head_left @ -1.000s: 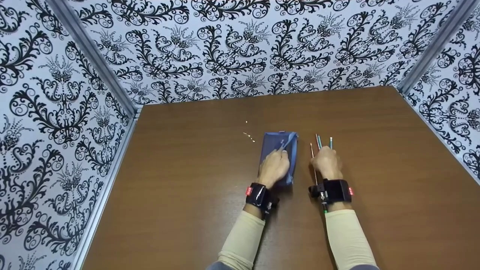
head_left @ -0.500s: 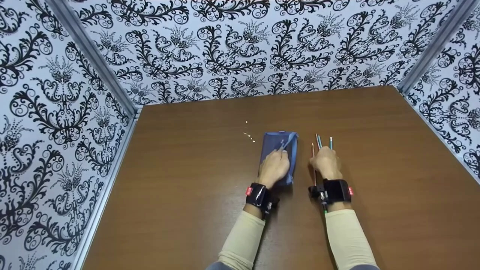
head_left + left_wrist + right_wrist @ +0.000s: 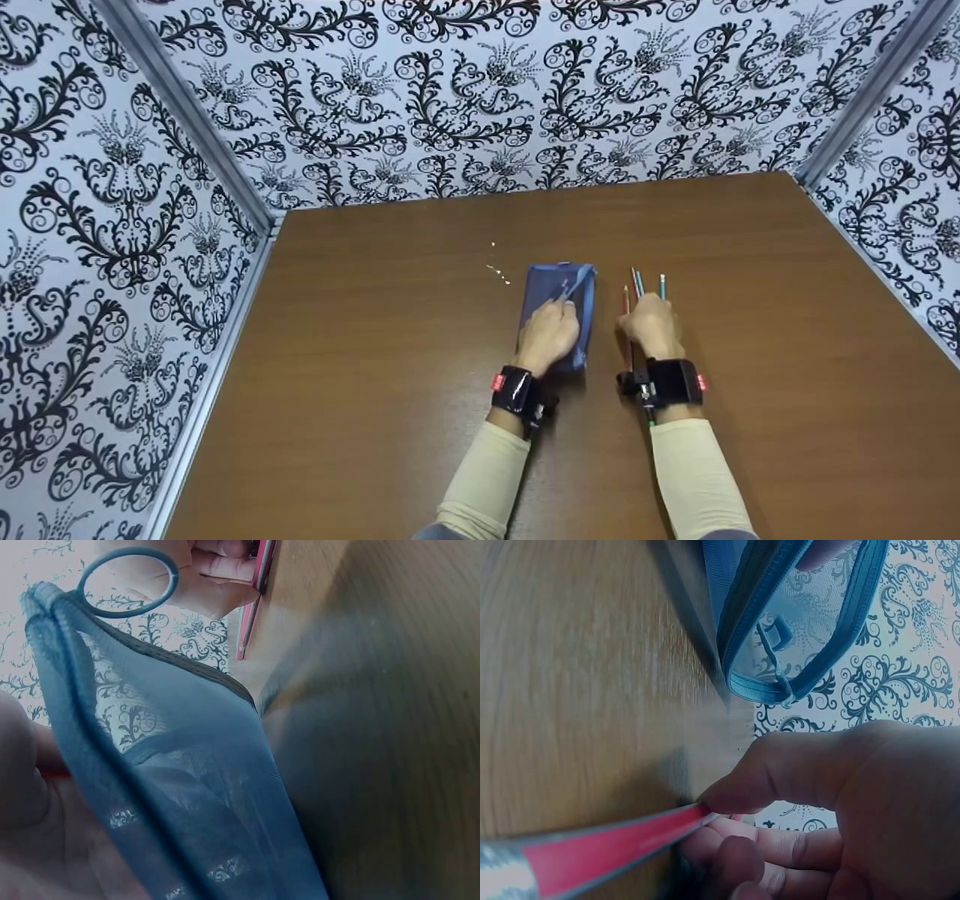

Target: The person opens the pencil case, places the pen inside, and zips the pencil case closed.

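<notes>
On the left side stood a patterned wall (image 3: 120,225), black on white, with a metal post (image 3: 190,112) in its corner, and from there the brown table (image 3: 360,337) spread to the right. Farther along lay some pale specks (image 3: 498,271), apart from both hands. Right of these specks was the blue mesh pouch (image 3: 536,289) on the table, its zipper side turned to the right and its mouth gaping; a blue ring (image 3: 171,581) stuck out at its edge. After a narrow strip of table came a red pencil (image 3: 626,301), then other pencils (image 3: 662,286), partly covered by the right hand (image 3: 652,326).

As for the fingers, the left hand (image 3: 550,334) lay over the pouch and gripped its upper wall; the mesh partly hid the fingers, so I could not tell how tightly. The right hand pinched the red pencil, the thumb pressed upon the shaft and the fingers bent beneath. Whether it held the other pencils also, I could not tell.
</notes>
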`<state>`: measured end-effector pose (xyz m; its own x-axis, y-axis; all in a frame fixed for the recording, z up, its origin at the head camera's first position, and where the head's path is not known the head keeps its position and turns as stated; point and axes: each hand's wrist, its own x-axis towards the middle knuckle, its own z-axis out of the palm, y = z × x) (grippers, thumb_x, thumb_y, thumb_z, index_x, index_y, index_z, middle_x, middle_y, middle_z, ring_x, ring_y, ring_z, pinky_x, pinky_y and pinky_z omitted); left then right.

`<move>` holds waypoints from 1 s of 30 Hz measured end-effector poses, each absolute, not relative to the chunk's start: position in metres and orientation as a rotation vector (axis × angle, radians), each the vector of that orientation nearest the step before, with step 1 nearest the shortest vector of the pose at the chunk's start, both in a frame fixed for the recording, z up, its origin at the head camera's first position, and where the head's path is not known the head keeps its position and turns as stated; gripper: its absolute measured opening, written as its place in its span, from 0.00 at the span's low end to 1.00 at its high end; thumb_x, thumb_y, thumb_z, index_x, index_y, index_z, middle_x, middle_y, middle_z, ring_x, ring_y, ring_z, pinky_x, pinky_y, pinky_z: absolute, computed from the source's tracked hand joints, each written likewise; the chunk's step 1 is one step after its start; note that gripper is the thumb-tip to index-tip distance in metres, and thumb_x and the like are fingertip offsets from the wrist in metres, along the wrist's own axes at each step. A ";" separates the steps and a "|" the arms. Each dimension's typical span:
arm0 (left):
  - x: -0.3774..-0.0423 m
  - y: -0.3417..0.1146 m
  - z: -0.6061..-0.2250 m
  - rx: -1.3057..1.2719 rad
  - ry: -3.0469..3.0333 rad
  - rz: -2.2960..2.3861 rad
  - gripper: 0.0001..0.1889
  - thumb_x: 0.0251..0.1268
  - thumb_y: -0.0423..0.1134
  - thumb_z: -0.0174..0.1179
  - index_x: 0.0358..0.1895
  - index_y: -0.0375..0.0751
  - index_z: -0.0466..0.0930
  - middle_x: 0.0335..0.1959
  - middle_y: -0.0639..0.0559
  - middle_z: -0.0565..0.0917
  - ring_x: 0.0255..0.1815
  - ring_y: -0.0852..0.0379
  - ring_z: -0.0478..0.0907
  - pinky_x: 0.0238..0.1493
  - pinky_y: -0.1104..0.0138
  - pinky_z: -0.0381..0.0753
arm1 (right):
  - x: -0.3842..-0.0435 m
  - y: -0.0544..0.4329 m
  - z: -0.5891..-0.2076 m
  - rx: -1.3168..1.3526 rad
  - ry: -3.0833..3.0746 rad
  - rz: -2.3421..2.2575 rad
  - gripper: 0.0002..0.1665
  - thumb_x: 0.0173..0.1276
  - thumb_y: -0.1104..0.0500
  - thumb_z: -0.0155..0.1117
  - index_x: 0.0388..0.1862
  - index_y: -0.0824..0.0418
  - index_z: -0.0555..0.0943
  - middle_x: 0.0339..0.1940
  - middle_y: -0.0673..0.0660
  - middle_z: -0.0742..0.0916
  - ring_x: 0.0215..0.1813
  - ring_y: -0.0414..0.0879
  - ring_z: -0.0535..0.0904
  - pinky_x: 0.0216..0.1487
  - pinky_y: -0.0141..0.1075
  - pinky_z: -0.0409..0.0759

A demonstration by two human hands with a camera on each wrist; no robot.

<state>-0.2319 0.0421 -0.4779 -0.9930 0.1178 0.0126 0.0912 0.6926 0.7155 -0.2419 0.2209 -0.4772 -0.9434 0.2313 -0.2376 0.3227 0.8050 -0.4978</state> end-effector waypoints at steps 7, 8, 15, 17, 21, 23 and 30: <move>-0.232 0.042 -0.476 0.195 2.887 1.192 0.24 0.77 0.46 0.39 0.46 0.38 0.86 0.49 0.44 0.85 0.52 0.42 0.82 0.52 0.51 0.80 | -0.242 0.221 -0.475 0.483 2.756 -0.850 0.16 0.66 0.52 0.63 0.33 0.67 0.80 0.36 0.63 0.83 0.39 0.56 0.79 0.36 0.46 0.78; -0.232 0.042 -0.476 0.195 2.886 1.194 0.23 0.77 0.46 0.39 0.46 0.38 0.86 0.49 0.44 0.85 0.52 0.42 0.82 0.51 0.51 0.80 | -0.242 0.221 -0.475 0.481 2.755 -0.850 0.17 0.66 0.52 0.63 0.34 0.67 0.80 0.36 0.63 0.83 0.40 0.57 0.79 0.37 0.47 0.79; -0.232 0.042 -0.478 0.192 2.876 1.195 0.24 0.77 0.46 0.39 0.47 0.38 0.85 0.48 0.44 0.85 0.51 0.41 0.83 0.50 0.51 0.80 | -0.244 0.220 -0.475 0.465 2.743 -0.864 0.19 0.67 0.51 0.63 0.38 0.69 0.81 0.41 0.66 0.84 0.43 0.58 0.79 0.44 0.51 0.80; -0.232 0.043 -0.478 0.189 2.874 1.197 0.24 0.78 0.47 0.39 0.48 0.38 0.85 0.48 0.44 0.85 0.51 0.42 0.83 0.51 0.51 0.80 | -0.244 0.220 -0.475 0.449 2.756 -0.857 0.19 0.67 0.51 0.63 0.38 0.69 0.82 0.42 0.67 0.85 0.42 0.57 0.80 0.42 0.49 0.80; -0.232 0.043 -0.477 0.185 2.866 1.196 0.24 0.78 0.47 0.39 0.49 0.38 0.85 0.48 0.44 0.84 0.51 0.42 0.83 0.51 0.51 0.80 | -0.244 0.220 -0.474 0.408 2.789 -0.858 0.18 0.66 0.52 0.65 0.31 0.67 0.84 0.38 0.66 0.86 0.36 0.54 0.81 0.33 0.42 0.78; -0.232 0.043 -0.477 0.182 2.863 1.197 0.24 0.78 0.48 0.39 0.49 0.39 0.85 0.48 0.45 0.84 0.50 0.42 0.83 0.50 0.51 0.80 | -0.244 0.219 -0.473 0.389 2.803 -0.875 0.17 0.66 0.52 0.65 0.27 0.66 0.84 0.33 0.64 0.87 0.30 0.51 0.81 0.27 0.39 0.78; -0.231 0.042 -0.477 0.184 2.861 1.186 0.24 0.78 0.47 0.38 0.49 0.39 0.85 0.47 0.45 0.84 0.50 0.42 0.83 0.50 0.51 0.80 | -0.244 0.217 -0.471 0.385 2.774 -1.002 0.16 0.66 0.55 0.64 0.20 0.62 0.80 0.13 0.51 0.81 0.15 0.41 0.77 0.18 0.33 0.73</move>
